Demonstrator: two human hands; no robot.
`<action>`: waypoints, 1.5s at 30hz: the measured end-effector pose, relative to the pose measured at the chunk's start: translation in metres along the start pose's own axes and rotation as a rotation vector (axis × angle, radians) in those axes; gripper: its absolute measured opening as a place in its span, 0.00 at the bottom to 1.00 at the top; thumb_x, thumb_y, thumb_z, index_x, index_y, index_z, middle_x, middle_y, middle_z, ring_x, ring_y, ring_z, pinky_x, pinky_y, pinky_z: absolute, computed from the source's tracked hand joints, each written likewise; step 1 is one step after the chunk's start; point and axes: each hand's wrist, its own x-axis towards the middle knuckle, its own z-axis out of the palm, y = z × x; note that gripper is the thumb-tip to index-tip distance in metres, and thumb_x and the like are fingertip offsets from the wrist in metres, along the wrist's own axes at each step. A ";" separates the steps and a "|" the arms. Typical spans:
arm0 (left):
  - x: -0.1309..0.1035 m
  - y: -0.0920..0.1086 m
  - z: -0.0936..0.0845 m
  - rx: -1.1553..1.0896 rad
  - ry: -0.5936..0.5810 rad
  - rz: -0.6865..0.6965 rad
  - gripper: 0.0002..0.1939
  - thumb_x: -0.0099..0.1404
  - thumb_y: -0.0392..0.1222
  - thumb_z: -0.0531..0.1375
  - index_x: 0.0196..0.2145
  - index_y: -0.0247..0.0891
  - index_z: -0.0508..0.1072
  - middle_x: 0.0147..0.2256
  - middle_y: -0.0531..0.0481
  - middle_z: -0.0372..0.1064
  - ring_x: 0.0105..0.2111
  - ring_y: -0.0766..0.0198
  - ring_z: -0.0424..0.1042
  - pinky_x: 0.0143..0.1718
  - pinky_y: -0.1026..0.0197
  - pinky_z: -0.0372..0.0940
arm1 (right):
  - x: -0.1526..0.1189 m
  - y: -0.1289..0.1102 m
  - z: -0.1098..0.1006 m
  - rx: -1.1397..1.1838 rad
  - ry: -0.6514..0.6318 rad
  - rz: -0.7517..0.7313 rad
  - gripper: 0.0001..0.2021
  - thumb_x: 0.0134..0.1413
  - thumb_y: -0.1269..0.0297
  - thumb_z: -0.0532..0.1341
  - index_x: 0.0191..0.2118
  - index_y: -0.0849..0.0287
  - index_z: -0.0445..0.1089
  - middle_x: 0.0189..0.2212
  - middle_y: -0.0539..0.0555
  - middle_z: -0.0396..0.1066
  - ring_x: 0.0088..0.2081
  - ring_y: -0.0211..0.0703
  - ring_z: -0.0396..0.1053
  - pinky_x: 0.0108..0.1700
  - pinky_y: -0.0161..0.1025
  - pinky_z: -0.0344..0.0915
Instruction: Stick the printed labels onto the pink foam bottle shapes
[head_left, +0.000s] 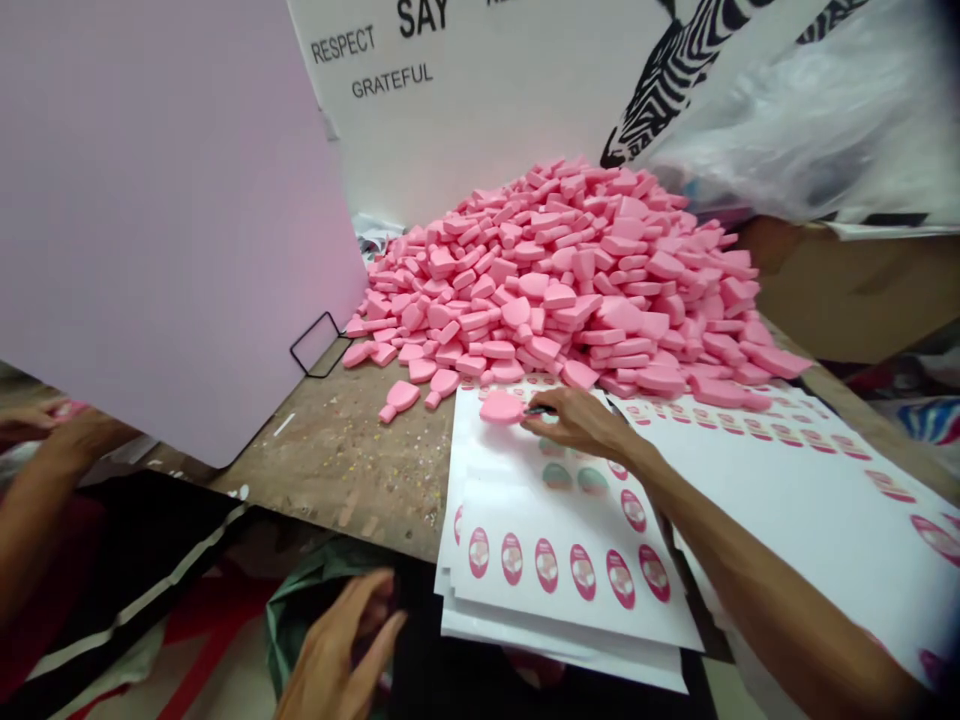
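Note:
My right hand (574,420) is over the stacked white sticker sheets (525,510), its fingers closed round a small dark tool. Just beyond its fingertips lies a pink paddle-shaped piece (501,407); whether they touch it is unclear. Oval pink stickers (547,566) line the sheet's near edge, and two greenish ovals (556,476) show below the hand. My left hand (349,645) hangs low in front of the table edge, fingers curled but apart, with nothing seen in it. A large heap of pink pieces (562,270) rises behind the sheets.
A pale pink board (172,220) stands at the left, beside a black wire frame (319,345). Behind it, another person's hand (82,435) shows. More sticker sheets (772,490) lie at the right. A cardboard box (855,290) and clear plastic (802,120) are behind them.

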 end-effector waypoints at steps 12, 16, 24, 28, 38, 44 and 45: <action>0.083 0.130 0.071 -0.833 -0.364 0.097 0.17 0.65 0.54 0.52 0.40 0.36 0.65 0.25 0.49 0.71 0.19 0.63 0.71 0.19 0.64 0.64 | -0.095 0.006 0.019 0.252 0.228 0.272 0.14 0.62 0.57 0.48 0.38 0.57 0.68 0.33 0.52 0.72 0.34 0.42 0.67 0.38 0.39 0.61; 0.103 0.138 0.095 -0.986 -0.280 0.013 0.20 0.61 0.56 0.56 0.38 0.34 0.67 0.19 0.52 0.68 0.18 0.61 0.72 0.22 0.63 0.67 | -0.098 0.025 0.057 -0.124 0.376 0.279 0.09 0.60 0.61 0.52 0.36 0.58 0.67 0.32 0.55 0.72 0.36 0.46 0.66 0.39 0.42 0.55; 0.118 0.144 0.107 -0.970 -0.231 0.016 0.20 0.60 0.54 0.59 0.39 0.34 0.67 0.24 0.51 0.68 0.26 0.57 0.77 0.28 0.60 0.70 | -0.100 0.028 0.059 -0.247 0.371 0.194 0.09 0.61 0.63 0.52 0.32 0.57 0.66 0.29 0.53 0.71 0.35 0.44 0.63 0.38 0.41 0.50; 0.118 0.143 0.107 -0.977 -0.238 0.019 0.20 0.60 0.55 0.59 0.39 0.34 0.67 0.23 0.52 0.68 0.25 0.57 0.76 0.27 0.61 0.70 | -0.098 0.029 0.057 -0.160 0.359 0.209 0.07 0.58 0.64 0.54 0.31 0.57 0.66 0.27 0.52 0.71 0.34 0.44 0.64 0.38 0.40 0.51; 0.117 0.140 0.107 -1.026 -0.236 0.025 0.22 0.59 0.57 0.58 0.40 0.34 0.67 0.24 0.51 0.68 0.24 0.59 0.75 0.27 0.60 0.71 | -0.096 0.029 0.065 -0.021 0.457 0.223 0.09 0.52 0.56 0.60 0.30 0.57 0.65 0.26 0.53 0.70 0.32 0.44 0.66 0.39 0.42 0.58; 0.116 0.138 0.105 -1.210 -0.207 -0.012 0.26 0.60 0.61 0.56 0.38 0.32 0.68 0.25 0.51 0.67 0.25 0.62 0.73 0.30 0.58 0.72 | -0.103 0.013 0.039 0.531 0.522 0.404 0.15 0.50 0.49 0.62 0.29 0.57 0.64 0.25 0.49 0.66 0.27 0.37 0.62 0.29 0.35 0.60; 0.115 0.139 0.104 -1.265 -0.206 -0.036 0.27 0.61 0.62 0.54 0.37 0.32 0.68 0.24 0.50 0.67 0.25 0.61 0.73 0.30 0.57 0.72 | -0.104 0.010 0.033 0.581 0.522 0.421 0.16 0.50 0.49 0.62 0.30 0.58 0.66 0.24 0.48 0.65 0.26 0.36 0.61 0.28 0.35 0.59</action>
